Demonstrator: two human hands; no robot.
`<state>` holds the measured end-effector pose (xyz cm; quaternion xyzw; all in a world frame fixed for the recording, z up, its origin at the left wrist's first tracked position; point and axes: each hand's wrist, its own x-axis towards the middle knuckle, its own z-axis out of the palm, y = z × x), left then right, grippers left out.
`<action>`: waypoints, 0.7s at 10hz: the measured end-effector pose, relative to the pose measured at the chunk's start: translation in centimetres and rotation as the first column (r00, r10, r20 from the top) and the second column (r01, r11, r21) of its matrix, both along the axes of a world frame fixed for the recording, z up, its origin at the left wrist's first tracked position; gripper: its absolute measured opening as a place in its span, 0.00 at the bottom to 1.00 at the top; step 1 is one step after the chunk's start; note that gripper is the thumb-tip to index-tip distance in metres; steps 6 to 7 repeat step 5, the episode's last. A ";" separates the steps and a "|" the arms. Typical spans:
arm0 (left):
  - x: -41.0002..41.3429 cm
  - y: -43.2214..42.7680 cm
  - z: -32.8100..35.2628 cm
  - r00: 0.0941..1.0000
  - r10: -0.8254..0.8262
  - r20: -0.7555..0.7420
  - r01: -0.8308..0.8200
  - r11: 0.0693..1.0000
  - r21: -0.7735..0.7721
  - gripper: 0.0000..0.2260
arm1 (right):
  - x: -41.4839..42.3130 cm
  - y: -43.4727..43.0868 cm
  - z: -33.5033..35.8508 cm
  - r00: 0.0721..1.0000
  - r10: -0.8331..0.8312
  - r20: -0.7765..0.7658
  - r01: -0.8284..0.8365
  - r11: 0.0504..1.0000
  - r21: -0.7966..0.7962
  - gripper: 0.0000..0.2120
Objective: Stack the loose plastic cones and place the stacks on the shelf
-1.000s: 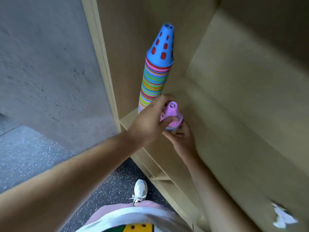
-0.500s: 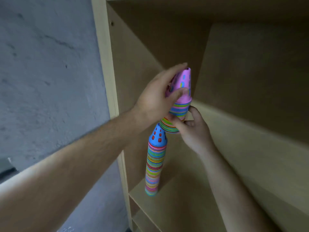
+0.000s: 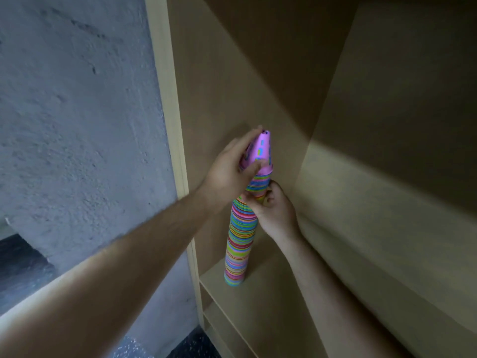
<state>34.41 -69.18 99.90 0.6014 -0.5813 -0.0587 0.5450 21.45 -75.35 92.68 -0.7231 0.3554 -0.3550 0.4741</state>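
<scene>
Stacking is the step: the left hand [image 3: 227,171] grips the pink-topped stack [image 3: 262,153], the right hand [image 3: 275,210] pinches its bottom rim on top of the tall stack [image 3: 240,241] on the shelf [image 3: 271,306], so next it likely needs a straight push down.

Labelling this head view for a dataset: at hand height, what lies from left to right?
Grey wall, shelf's front upright, left hand, right hand, shelf's back panel. The cone stack overlaps both hands, so it is left out.
</scene>
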 end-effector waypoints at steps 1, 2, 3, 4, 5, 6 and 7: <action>0.1 0.3 -0.6 1.000 0.015 -0.026 -0.014 1.000 0.006 0.32 | 0.2 -0.4 0.0 0.999 -0.008 -0.034 0.005 0.995 -0.098 0.23; -0.1 0.5 -1.4 0.996 0.076 -0.055 -0.076 0.997 0.005 0.32 | 0.4 -0.6 -0.3 0.995 -0.028 -0.097 0.012 0.987 -0.160 0.27; -0.7 1.0 -1.8 0.992 0.110 -0.061 -0.110 0.994 -0.004 0.33 | 0.4 -0.9 -1.1 0.991 -0.012 -0.130 -0.007 0.989 -0.147 0.28; -0.5 1.6 -2.2 0.986 0.163 -0.033 -0.162 0.987 0.013 0.34 | 0.6 -0.9 -1.9 0.991 -0.004 -0.136 -0.013 0.992 -0.124 0.29; -0.4 3.0 -3.0 0.984 0.178 -0.021 -0.177 0.984 0.031 0.35 | 0.6 -0.5 -2.7 0.991 -0.013 -0.131 -0.001 0.995 -0.105 0.30; -0.4 3.0 -3.0 0.984 0.178 -0.021 -0.177 0.984 0.031 0.35 | 0.6 -0.5 -2.7 0.991 -0.013 -0.131 -0.001 0.995 -0.105 0.30; -0.4 3.0 -3.0 0.984 0.178 -0.021 -0.177 0.984 0.031 0.35 | 0.6 -0.5 -2.7 0.991 -0.013 -0.131 -0.001 0.995 -0.105 0.30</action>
